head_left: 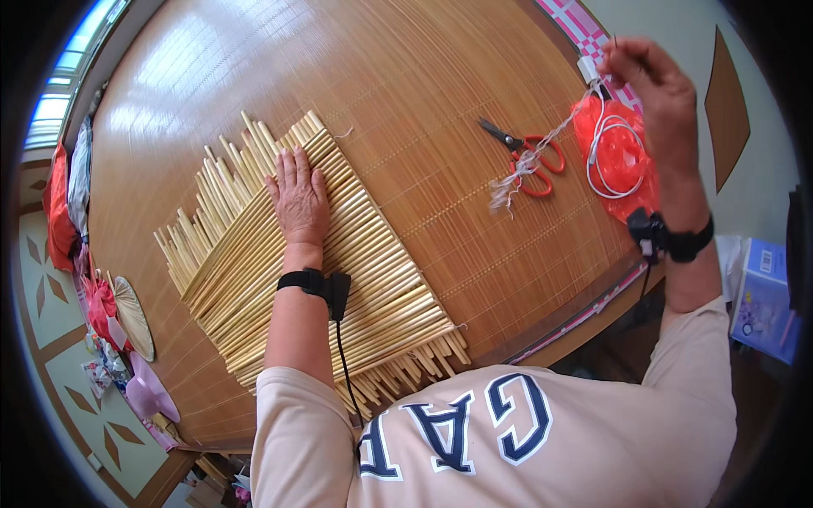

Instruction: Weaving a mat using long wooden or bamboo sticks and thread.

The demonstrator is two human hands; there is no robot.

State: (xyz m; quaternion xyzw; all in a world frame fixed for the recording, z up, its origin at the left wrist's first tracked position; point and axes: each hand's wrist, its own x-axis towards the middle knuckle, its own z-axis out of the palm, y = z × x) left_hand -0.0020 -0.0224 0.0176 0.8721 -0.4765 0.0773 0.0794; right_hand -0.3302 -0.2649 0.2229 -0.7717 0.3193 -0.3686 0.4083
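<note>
A mat of pale rods (pixel 373 262), with uneven loose ends along its upper-left and lower edges, lies on the woven bamboo surface (pixel 415 76). My left hand (pixel 296 199) rests flat on its upper part, fingers stretched out. My right hand (pixel 652 93) is raised at the upper right, fingertips pinched on what looks like a thin needle (pixel 616 42), partly hidden, with fine thread trailing down. Red-handled scissors (pixel 539 182) lie open right of the mat, with tangled white thread (pixel 508 190) over them. Under my right hand are a red plastic bag (pixel 605 135) and a coiled white cord (pixel 597 173).
Hats (pixel 148 389), a round fan (pixel 135 317) and red bundles (pixel 59 212) line the left edge. A pink checked strip (pixel 576 25) borders the upper right. A light blue box (pixel 762 300) stands at the far right, beyond the edge. Black wires hang from both wrist straps.
</note>
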